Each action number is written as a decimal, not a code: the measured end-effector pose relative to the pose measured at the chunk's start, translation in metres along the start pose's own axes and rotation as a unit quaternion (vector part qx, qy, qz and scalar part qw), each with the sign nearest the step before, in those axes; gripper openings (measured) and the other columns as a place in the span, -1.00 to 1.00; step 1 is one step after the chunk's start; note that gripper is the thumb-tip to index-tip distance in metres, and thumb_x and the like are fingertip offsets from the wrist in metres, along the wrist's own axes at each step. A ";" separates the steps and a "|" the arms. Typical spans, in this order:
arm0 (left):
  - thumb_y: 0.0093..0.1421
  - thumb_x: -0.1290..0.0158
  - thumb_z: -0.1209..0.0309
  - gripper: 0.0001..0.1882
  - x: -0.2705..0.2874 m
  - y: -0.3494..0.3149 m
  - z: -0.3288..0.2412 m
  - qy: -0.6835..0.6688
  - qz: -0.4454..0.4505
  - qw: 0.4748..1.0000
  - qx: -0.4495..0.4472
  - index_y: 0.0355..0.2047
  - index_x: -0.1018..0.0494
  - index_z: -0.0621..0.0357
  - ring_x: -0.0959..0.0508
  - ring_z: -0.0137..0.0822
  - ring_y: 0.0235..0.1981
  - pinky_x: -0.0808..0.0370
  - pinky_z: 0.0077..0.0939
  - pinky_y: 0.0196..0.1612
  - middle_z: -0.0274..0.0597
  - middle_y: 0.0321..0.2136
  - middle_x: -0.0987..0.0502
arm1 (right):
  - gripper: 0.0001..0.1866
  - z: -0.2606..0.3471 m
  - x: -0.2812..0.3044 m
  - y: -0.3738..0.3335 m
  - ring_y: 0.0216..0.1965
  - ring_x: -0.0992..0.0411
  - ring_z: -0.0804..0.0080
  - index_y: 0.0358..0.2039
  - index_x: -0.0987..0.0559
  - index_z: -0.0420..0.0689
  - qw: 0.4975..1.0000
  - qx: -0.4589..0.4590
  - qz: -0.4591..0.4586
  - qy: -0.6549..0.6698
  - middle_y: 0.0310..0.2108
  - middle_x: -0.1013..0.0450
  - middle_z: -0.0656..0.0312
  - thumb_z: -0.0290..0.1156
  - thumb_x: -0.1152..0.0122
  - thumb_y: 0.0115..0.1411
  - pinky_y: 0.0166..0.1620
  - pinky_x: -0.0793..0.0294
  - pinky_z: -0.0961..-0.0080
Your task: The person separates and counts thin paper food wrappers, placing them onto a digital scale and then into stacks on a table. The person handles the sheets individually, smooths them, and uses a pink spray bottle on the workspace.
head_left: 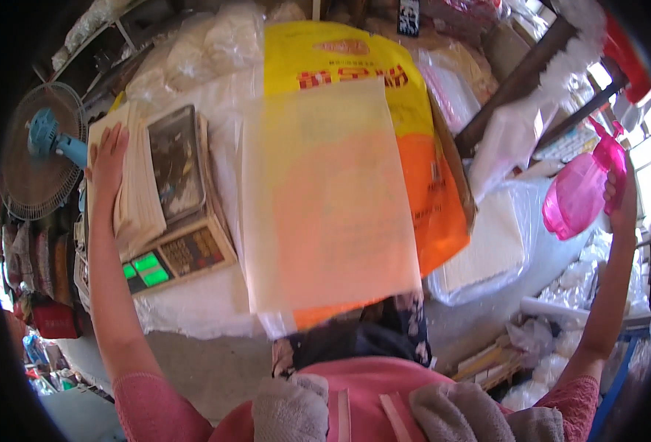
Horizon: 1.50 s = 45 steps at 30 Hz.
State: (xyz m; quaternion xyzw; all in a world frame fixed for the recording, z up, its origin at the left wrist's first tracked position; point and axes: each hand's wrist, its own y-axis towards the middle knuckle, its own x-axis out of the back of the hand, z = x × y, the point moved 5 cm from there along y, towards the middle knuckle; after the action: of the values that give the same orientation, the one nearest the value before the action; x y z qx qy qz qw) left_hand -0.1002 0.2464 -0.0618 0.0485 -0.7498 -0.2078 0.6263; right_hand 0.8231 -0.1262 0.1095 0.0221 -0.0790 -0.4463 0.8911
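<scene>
Two grey folded towels [373, 414] lie nearest to us, against our pink top at the lower edge. Beyond them a translucent sheet of thin plastic [329, 199] lies flat over a yellow and orange woven sack [443, 214], covering most of it.

To our left, our left hand [109, 160] rests open and flat, fingers stretched, on the edge of a thick stack of white paper sheets [135, 193]. That stack sits on a worn electronic weighing scale [185, 243] with lit green displays and a keypad, which stands on a tabletop [193, 302] covered in white material. Farther left stands a blue and grey electric fan [42, 147].

To our right, our right hand [621, 200] is raised and closed around the neck of a pink translucent plastic spray bottle [583, 188], well apart from the sheet. Below it lie clear plastic bags of white foam sheets [487, 250], with more bundles of white wrapping behind the sack.
</scene>
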 end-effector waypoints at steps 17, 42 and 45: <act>0.28 0.04 0.57 -0.77 0.117 -0.212 -0.216 -0.188 -0.206 0.938 -0.207 -0.10 -0.54 0.30 -0.61 -0.13 -0.06 -0.49 -0.32 0.04 -0.06 -0.14 -0.62 | -0.37 -0.040 -0.024 -0.250 -0.92 -0.15 0.55 -0.58 -0.46 -0.13 0.927 -0.238 0.216 -0.193 -0.83 -0.27 0.29 0.21 0.02 0.30 -0.84 -0.13 0.61; 0.05 -0.04 0.53 -0.91 -0.098 -0.468 -0.300 -0.443 0.109 0.888 -0.053 -0.50 -0.46 0.01 -0.58 -0.08 -0.45 -0.45 -0.18 -0.36 -0.21 -0.51 -0.55 | -0.45 -0.001 -0.235 -0.211 -0.78 -0.25 0.60 -0.45 -0.42 -0.07 0.924 -0.150 0.326 -0.128 -0.70 -0.32 0.36 0.22 0.00 0.29 -0.70 -0.27 0.59; 0.06 -0.04 0.52 -0.93 -0.100 -0.467 -0.300 -0.438 0.111 0.890 -0.059 -0.48 -0.45 0.02 -0.58 -0.07 -0.44 -0.45 -0.17 -0.36 -0.21 -0.50 -0.56 | -0.41 0.002 -0.237 -0.233 -0.79 -0.27 0.60 -0.47 -0.44 -0.10 0.898 -0.145 0.375 -0.180 -0.71 -0.32 0.35 0.23 0.03 0.30 -0.71 -0.27 0.62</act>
State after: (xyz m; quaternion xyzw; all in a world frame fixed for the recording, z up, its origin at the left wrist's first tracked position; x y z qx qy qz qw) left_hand 0.1213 -0.2200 -0.2887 -0.1681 -0.9349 -0.1807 0.2550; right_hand 0.4984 -0.0768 0.0574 -0.2191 -0.1746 -0.0819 0.9565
